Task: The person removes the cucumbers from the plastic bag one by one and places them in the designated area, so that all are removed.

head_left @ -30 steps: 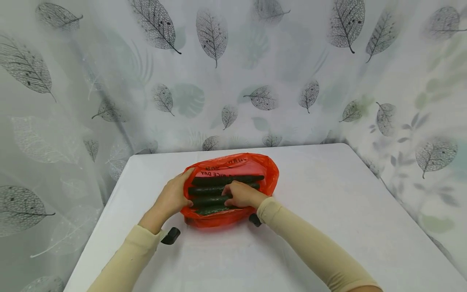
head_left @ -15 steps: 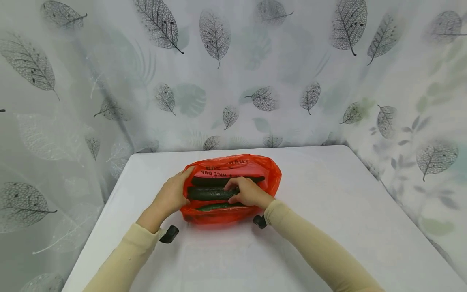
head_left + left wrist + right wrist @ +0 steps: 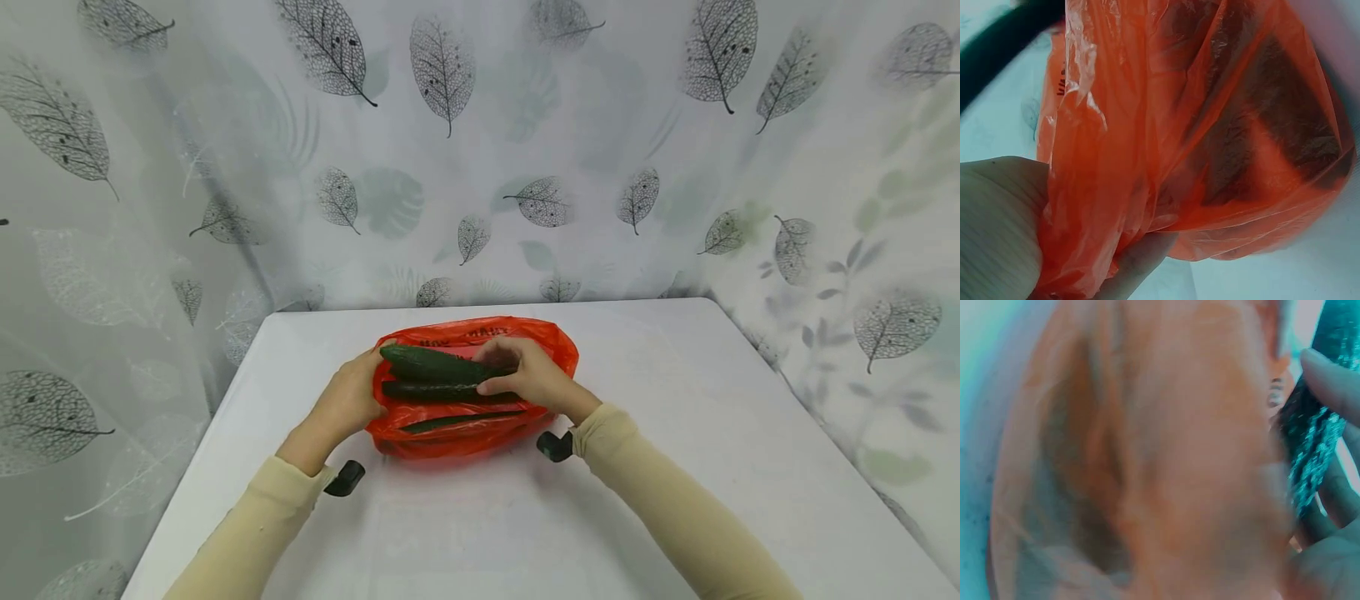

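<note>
An orange-red plastic bag point(image 3: 555, 342) lies on the table with its mouth facing up and several dark green cucumbers inside. My left hand point(image 3: 347, 400) grips the bag's left rim; in the left wrist view the plastic point(image 3: 1110, 125) passes between thumb and fingers. With my right hand point(image 3: 532, 375) I hold a cucumber point(image 3: 431, 364) by its right part, its left end tilted up at the bag's mouth. The right wrist view shows thumb and fingers round this bumpy cucumber point(image 3: 1313, 444). Another cucumber point(image 3: 427, 391) lies just in front of it, and one more point(image 3: 450, 422) shows near the front rim.
The bag stands toward the back of a white table point(image 3: 480, 533). A leaf-printed curtain point(image 3: 480, 150) hangs behind and at both sides. Black wrist cameras sit under the left cuff point(image 3: 346, 478) and the right cuff point(image 3: 553, 447).
My right hand has taken hold of a cucumber among the others and raised it, moving right and slightly back. The left hand has stayed on the bag's rim.
</note>
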Available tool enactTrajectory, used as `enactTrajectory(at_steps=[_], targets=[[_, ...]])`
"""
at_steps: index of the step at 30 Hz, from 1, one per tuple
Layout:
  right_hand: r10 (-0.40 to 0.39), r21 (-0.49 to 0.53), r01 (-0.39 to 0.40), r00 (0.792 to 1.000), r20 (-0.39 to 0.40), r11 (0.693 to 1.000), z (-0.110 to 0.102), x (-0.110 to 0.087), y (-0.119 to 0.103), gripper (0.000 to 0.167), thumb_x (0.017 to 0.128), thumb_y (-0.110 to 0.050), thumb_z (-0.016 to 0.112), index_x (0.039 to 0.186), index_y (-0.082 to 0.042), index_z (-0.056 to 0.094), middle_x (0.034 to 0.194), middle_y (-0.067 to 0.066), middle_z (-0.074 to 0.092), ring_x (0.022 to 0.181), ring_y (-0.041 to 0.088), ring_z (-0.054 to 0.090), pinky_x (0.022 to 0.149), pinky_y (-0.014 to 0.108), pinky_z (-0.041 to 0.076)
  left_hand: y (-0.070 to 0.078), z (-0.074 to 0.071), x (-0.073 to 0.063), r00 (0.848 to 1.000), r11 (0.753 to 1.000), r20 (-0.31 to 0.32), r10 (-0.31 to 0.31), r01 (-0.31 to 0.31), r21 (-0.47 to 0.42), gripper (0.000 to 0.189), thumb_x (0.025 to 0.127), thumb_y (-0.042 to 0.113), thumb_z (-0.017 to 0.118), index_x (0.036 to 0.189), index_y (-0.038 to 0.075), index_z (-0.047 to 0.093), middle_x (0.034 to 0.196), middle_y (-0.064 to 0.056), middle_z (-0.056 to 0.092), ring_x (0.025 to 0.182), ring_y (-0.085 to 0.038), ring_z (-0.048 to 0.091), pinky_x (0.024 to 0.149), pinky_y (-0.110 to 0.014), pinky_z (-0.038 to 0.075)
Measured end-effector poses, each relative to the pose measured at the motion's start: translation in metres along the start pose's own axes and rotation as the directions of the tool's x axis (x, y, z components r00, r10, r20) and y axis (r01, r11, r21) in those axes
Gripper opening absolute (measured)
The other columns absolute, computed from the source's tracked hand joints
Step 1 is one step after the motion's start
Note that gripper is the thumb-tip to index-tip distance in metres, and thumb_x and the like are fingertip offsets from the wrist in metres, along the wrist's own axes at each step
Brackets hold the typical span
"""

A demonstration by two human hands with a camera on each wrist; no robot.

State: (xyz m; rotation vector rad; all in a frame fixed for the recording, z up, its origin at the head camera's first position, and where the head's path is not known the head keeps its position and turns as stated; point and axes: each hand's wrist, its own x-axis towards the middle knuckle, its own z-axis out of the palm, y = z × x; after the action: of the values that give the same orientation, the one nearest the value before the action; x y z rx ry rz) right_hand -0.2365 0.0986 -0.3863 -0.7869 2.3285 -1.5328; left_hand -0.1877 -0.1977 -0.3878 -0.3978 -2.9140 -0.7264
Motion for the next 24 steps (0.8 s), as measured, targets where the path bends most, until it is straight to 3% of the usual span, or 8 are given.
enactTrajectory(at_steps=[6, 13, 17, 21, 24], targets=[[-0.045, 0.212, 0.048, 0.999, -0.019, 0.976, -0.012, -0.006, -0.017, 0.038, 0.084, -0.011, 0.083, 0.119, -0.013, 0.068, 0.119, 0.007, 0.067, 0.113, 0.026, 0.061, 0.096, 0.042, 0.051, -0.001, 0.002, 0.002, 1.000, 1.000, 0.016, -0.006, 0.006, -0.007, 0.098, 0.064, -0.010, 0.085, 0.151, -0.002, 0.040, 0.141, -0.026, 0.054, 0.121, -0.047, 0.055, 0.101, -0.059, 0.045], [-0.099, 0.454, 0.108, 0.994, -0.046, 0.884, -0.025, -0.011, -0.043, 0.037, 0.088, -0.001, 0.075, 0.122, -0.009, 0.064, 0.120, 0.013, 0.066, 0.111, 0.030, 0.061, 0.091, 0.039, 0.054, 0.002, 0.001, 0.003, 0.998, 0.999, 0.052, -0.046, 0.047, -0.020, 0.098, 0.067, -0.009, 0.084, 0.154, 0.003, 0.039, 0.142, -0.023, 0.054, 0.120, -0.046, 0.055, 0.099, -0.060, 0.047], [-0.161, 0.594, 0.181, 0.983, -0.086, 0.784, -0.037, -0.015, -0.059, 0.038, 0.090, 0.010, 0.064, 0.121, -0.012, 0.065, 0.121, 0.009, 0.064, 0.110, 0.027, 0.060, 0.092, 0.037, 0.051, 0.002, 0.001, 0.003, 0.997, 0.998, 0.060, -0.056, 0.058, -0.023, 0.100, 0.067, -0.009, 0.084, 0.155, 0.004, 0.038, 0.144, -0.023, 0.052, 0.120, -0.046, 0.054, 0.098, -0.060, 0.047], [-0.239, 0.704, 0.285, 0.957, -0.166, 0.651, -0.056, -0.018, -0.071, 0.038, 0.091, 0.012, 0.064, 0.119, -0.013, 0.065, 0.114, 0.008, 0.067, 0.108, 0.027, 0.060, 0.098, 0.038, 0.047, 0.002, 0.001, 0.003, 0.996, 0.998, 0.068, -0.062, 0.064, -0.021, 0.100, 0.068, -0.009, 0.084, 0.155, 0.004, 0.037, 0.144, -0.023, 0.052, 0.120, -0.046, 0.054, 0.098, -0.061, 0.047], [-0.264, 0.715, 0.364, 0.931, -0.253, 0.597, -0.074, -0.020, -0.077, 0.037, 0.091, 0.011, 0.065, 0.120, -0.012, 0.064, 0.111, 0.010, 0.068, 0.109, 0.029, 0.060, 0.103, 0.040, 0.044, 0.003, 0.000, 0.004, 0.994, 0.997, 0.078, -0.070, 0.072, -0.023, 0.100, 0.068, -0.010, 0.083, 0.155, 0.005, 0.036, 0.142, -0.024, 0.053, 0.121, -0.045, 0.054, 0.096, -0.060, 0.049]])
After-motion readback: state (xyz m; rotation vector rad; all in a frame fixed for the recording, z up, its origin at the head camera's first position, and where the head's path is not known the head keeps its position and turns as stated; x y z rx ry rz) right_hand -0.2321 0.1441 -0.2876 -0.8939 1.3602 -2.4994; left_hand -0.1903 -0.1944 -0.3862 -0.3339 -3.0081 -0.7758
